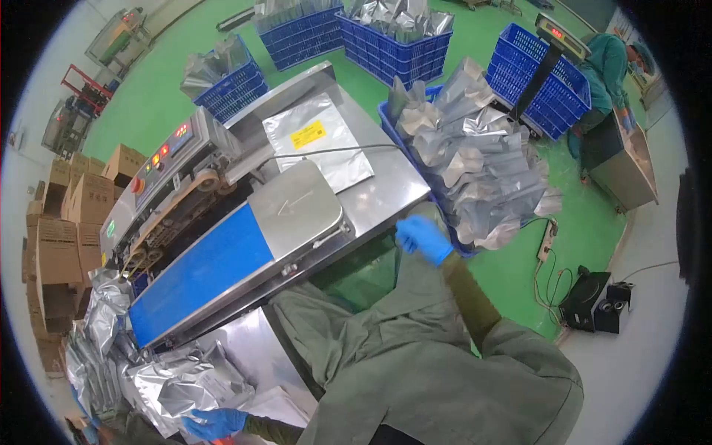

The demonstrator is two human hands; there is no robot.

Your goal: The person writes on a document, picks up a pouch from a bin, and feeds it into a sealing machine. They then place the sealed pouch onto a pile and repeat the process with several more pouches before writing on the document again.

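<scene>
My left hand (215,423), in a blue glove, is low at the left beside a heap of sealed silver foil pouches (189,382). Its fingers are apart and touch the nearest pouch, without a visible grip. Over my right knee is my right hand (424,239), also gloved in blue, its fingers loosely spread with nothing in them. It is close to the steel table's corner and a blue crate (467,251) packed with upright open foil bags (475,156). A flat silver bag with a yellow label (308,134) lies on the steel table (378,194).
A band sealing machine (167,167) with a blue conveyor belt (204,274) stands before me. More blue crates (300,41) of foil bags are behind it. Cartons (63,248) are stacked left. A scale display (561,37) and a co-worker (604,70) are at the right.
</scene>
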